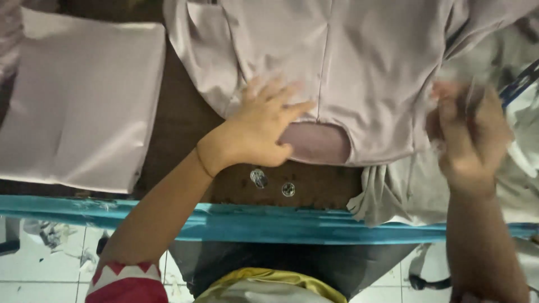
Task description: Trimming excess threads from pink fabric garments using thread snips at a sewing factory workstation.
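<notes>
A pale pinkish-grey shirt [337, 62] lies spread on a dark brown table [179, 123], collar end toward me. My left hand [264, 123] rests flat on the shirt's near edge, fingers spread, holding nothing. My right hand [469, 134] is at the shirt's right side, blurred, with fingers closed around something small and pale that I cannot make out. A thin bracelet sits on my left wrist.
A folded stack of the same pale fabric [78, 101] lies at the left of the table. Two small round shiny discs [273, 183] sit near the table's blue front edge [269, 221]. More grey cloth [393, 191] hangs over the edge at right. White tiled floor with scraps lies below.
</notes>
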